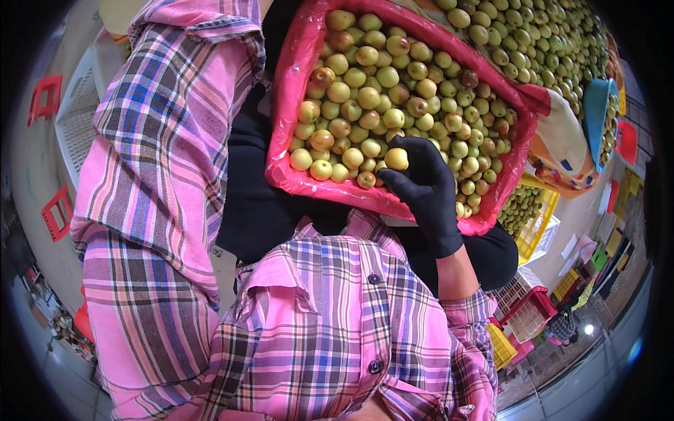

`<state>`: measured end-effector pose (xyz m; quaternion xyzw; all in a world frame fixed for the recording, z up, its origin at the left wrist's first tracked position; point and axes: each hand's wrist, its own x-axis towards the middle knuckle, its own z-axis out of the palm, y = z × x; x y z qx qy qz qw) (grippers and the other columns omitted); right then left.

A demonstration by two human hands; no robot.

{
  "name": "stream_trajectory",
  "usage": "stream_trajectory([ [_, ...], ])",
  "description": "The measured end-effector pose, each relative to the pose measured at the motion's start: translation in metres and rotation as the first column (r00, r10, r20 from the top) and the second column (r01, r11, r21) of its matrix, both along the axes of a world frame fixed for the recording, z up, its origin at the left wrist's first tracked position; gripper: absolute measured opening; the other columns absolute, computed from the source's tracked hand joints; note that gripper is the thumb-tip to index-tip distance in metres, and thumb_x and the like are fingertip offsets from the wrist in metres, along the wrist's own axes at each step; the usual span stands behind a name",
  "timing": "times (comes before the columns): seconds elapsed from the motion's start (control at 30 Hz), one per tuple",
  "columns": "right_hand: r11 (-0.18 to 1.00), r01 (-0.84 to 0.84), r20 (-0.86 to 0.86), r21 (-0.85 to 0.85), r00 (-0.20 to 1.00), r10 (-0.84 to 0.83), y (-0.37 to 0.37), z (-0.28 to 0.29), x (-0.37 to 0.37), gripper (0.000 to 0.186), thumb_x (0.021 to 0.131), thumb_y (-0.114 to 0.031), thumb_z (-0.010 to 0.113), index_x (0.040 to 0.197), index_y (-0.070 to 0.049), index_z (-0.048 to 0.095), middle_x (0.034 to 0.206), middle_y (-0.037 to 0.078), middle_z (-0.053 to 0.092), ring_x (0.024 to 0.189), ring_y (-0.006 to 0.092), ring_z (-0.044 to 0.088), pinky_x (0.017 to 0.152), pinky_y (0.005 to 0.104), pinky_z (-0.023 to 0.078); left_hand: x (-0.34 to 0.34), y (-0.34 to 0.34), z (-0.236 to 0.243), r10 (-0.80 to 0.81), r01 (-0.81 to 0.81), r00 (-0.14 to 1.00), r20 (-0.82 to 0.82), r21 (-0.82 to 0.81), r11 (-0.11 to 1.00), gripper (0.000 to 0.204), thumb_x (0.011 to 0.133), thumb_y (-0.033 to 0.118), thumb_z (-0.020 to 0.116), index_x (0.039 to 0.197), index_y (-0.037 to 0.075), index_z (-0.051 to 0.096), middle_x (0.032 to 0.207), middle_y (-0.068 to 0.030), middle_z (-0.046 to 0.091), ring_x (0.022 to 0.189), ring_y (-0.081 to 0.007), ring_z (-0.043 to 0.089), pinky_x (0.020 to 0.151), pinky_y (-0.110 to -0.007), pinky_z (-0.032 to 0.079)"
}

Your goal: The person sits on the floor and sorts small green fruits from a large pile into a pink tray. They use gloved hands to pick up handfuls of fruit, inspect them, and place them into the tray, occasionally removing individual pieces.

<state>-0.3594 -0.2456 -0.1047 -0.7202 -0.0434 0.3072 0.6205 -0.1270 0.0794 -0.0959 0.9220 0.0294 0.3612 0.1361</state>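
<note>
My right hand (425, 189), in a black glove, pinches one yellow-green jujube (397, 159) between thumb and fingertips. It is just above the near side of a crate lined with red-pink plastic (277, 151), which rests by my legs. Many green jujubes (368, 98), some with brown-red patches, fill this crate. My left arm (161, 140), in a pink plaid sleeve, stretches up along the left side to the top edge. The left hand itself lies outside the picture.
Beyond the crate spreads a large heap of green jujubes (540, 35), edged by patterned cloth (558, 151). A blue scoop-like container (595, 116) stands at its right. Yellow (540, 231) and red crates (528, 316) stand at right, a white crate (81, 112) at left.
</note>
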Motion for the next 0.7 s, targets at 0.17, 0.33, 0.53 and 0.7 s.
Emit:
stream_trajectory([
  [0.17,0.918,-0.093,0.306,-0.386,0.926,0.222,0.007,-0.001,0.002,0.038,0.079,-0.007,0.075,0.115,-0.009,0.060,0.091,0.002,0.067,0.074,0.0132,0.065,0.065,0.0285,0.052,0.003,0.004,-0.002,0.035,-0.035,0.999,-0.004,0.014,0.999,0.020,0.082,0.029,0.057,0.085,0.011,0.067,0.079,-0.0156,0.068,0.072,-0.0362,0.066,0.066,-0.047,0.052],
  [0.33,0.839,-0.080,0.521,-0.538,0.750,0.406,0.012,-0.007,0.003,0.040,0.078,-0.012,0.071,0.116,-0.012,0.061,0.093,0.008,0.067,0.075,0.0264,0.067,0.065,0.0341,0.054,0.003,-0.001,0.000,0.052,-0.052,0.999,-0.009,-0.005,0.999,0.019,0.082,0.028,0.057,0.083,0.011,0.067,0.078,-0.0156,0.068,0.072,-0.0360,0.066,0.066,-0.047,0.052],
  [0.53,0.802,-0.138,0.554,-0.581,0.655,0.514,0.014,-0.008,0.005,0.042,0.079,-0.013,0.069,0.120,-0.011,0.058,0.094,0.008,0.065,0.080,0.0278,0.066,0.066,0.0372,0.053,0.002,0.002,0.000,0.029,-0.029,1.000,-0.011,0.012,1.000,0.020,0.081,0.027,0.057,0.082,0.010,0.067,0.079,-0.0161,0.068,0.073,-0.0359,0.066,0.066,-0.047,0.053],
  [0.7,0.747,-0.200,0.455,-0.634,0.685,0.569,0.026,-0.002,0.004,0.048,0.078,-0.011,0.072,0.124,-0.012,0.059,0.102,0.010,0.066,0.084,0.0262,0.067,0.071,0.0346,0.054,0.004,0.002,0.000,0.048,-0.047,0.998,-0.032,0.026,0.999,0.021,0.082,0.028,0.056,0.082,0.010,0.067,0.080,-0.0160,0.068,0.074,-0.0355,0.067,0.068,-0.047,0.053],
])
